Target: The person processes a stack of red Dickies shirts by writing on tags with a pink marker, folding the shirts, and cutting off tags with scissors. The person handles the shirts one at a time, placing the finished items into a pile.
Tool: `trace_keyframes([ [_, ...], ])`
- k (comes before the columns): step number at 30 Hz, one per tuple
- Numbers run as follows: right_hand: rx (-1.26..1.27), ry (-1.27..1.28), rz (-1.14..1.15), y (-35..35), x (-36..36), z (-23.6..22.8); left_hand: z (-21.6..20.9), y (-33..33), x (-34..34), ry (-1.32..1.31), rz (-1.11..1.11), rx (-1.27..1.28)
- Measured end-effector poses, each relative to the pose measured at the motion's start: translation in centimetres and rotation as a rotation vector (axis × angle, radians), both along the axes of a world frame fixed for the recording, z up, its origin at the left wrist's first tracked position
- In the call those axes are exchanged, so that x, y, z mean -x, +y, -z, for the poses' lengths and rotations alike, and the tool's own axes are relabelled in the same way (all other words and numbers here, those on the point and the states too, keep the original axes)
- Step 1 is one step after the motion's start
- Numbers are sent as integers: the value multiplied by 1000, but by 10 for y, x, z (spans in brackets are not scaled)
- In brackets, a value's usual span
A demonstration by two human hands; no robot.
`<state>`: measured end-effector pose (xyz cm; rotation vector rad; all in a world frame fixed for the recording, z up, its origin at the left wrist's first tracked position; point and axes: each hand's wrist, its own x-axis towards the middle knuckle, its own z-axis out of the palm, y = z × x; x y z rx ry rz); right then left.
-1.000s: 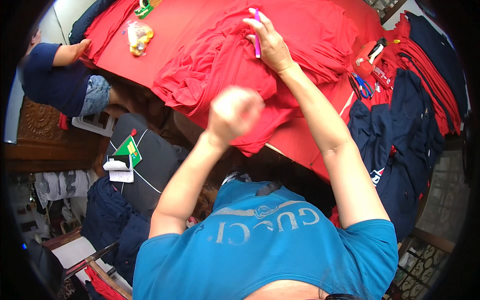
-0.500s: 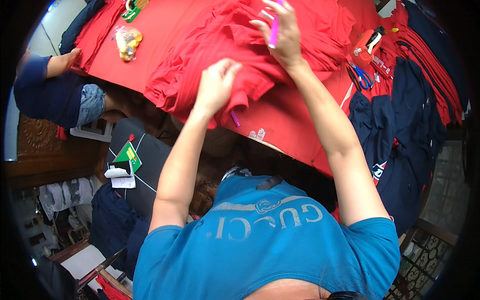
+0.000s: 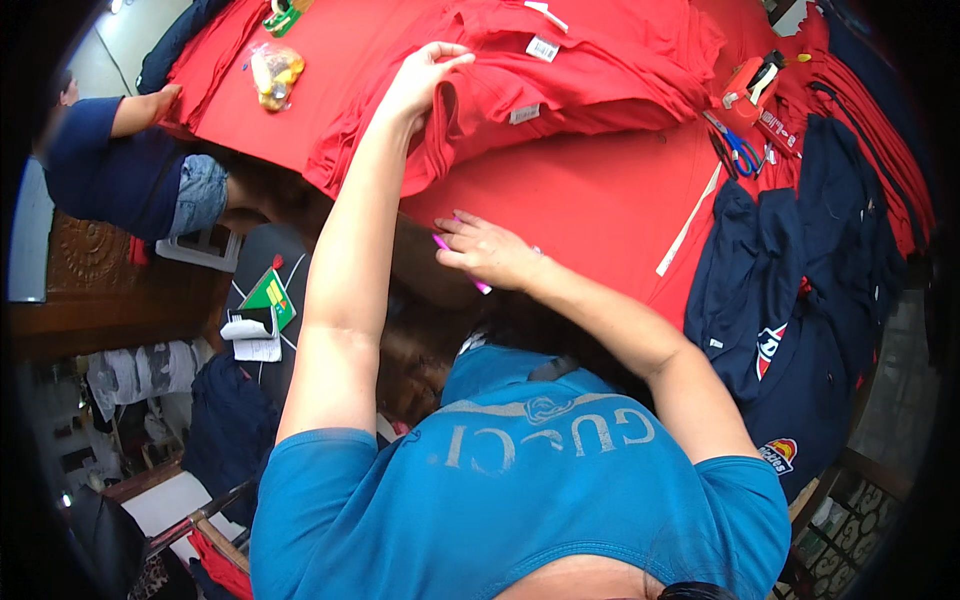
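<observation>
My left hand (image 3: 428,80) reaches to the near left part of a heap of red garments (image 3: 610,85). Its fingers are pinched together at a fold of red cloth, which droops beside the wrist. My right hand (image 3: 492,255) is low over the near edge of the red-covered table (image 3: 590,200). A slim purple pen-like stick (image 3: 483,288) lies in its fingers, with both ends showing. White labels (image 3: 543,47) show on the top garments of the heap.
Blue-handled scissors (image 3: 742,155) and a red-orange tool (image 3: 745,82) lie at the right, near dark navy garments (image 3: 830,230). A bag of yellow items (image 3: 275,77) and a green tape dispenser (image 3: 283,17) are at far left. Another person (image 3: 120,180) stands at the left edge.
My right hand came down from above the heap to the table's near edge, keeping the purple stick. My left hand moved farther away. The red cloth now lies flatter, with labels showing.
</observation>
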<state>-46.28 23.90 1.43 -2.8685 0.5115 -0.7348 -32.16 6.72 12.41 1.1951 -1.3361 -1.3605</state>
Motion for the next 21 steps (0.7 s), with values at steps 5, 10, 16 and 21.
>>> trace_keyframes([
  [5,-134,-146,17,17,47,-1,2,10,-4,90,-9,19],
  [10,-367,-689,693,67,173,-45,-90,109,10,-162,835,-146],
  [16,-234,-1214,937,91,267,-93,15,-11,-46,-1033,-341,517],
  [21,-114,-1181,1022,84,262,-112,32,67,59,-1492,244,791],
])
